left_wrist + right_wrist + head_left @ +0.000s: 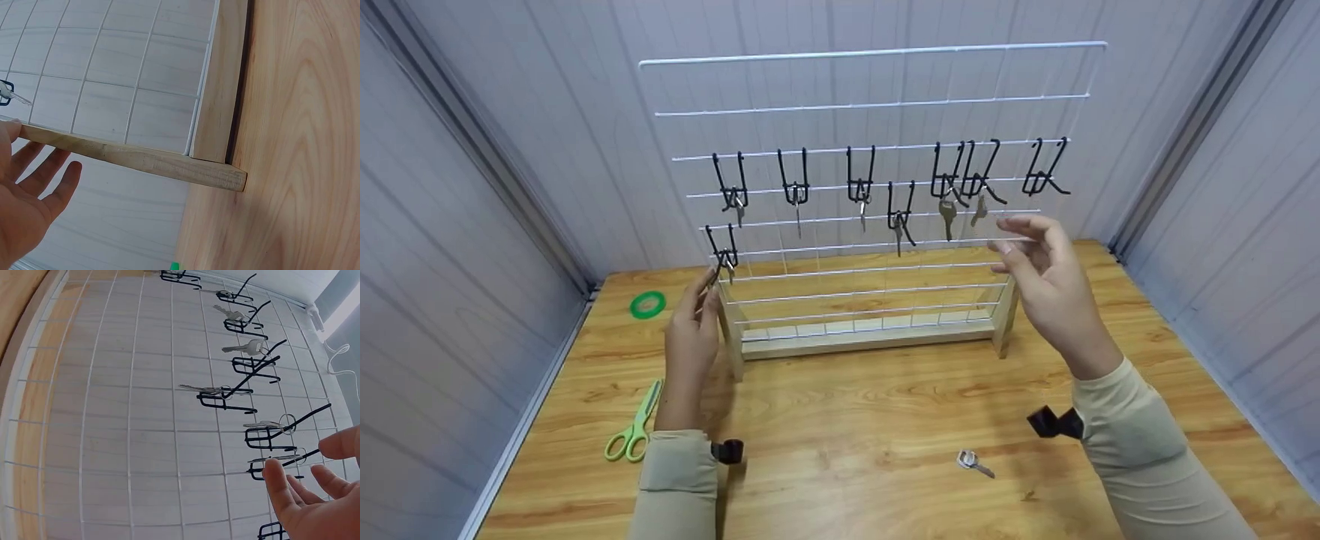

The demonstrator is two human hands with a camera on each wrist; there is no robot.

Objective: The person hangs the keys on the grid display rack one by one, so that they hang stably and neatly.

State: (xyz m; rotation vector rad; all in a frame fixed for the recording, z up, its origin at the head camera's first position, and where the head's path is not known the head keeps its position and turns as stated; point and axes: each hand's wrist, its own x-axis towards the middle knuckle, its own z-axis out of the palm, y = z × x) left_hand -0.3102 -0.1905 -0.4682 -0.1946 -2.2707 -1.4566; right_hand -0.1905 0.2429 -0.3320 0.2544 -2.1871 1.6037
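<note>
A white wire grid rack [870,52] stands on a wooden base [870,341], with several black hooks [859,176] clipped to its wires. Keys [948,212] hang from most of the hooks; the far-right hook [1041,180] shows no key. My left hand [690,330] holds the rack's left wooden post [129,157], its thumb in front and some fingertips hidden behind the wood. At the grid's right side, my right hand [1054,281] is raised with bent, spread fingers and nothing between them. In the right wrist view its fingertips overlap the lower hooks [264,467].
One loose key [979,466] lies on the wooden table [840,465] at the front right. Green-handled scissors [637,431] are beside my left forearm. A roll of green tape [647,304] sits at the left. Pale panel walls [510,150] enclose the table.
</note>
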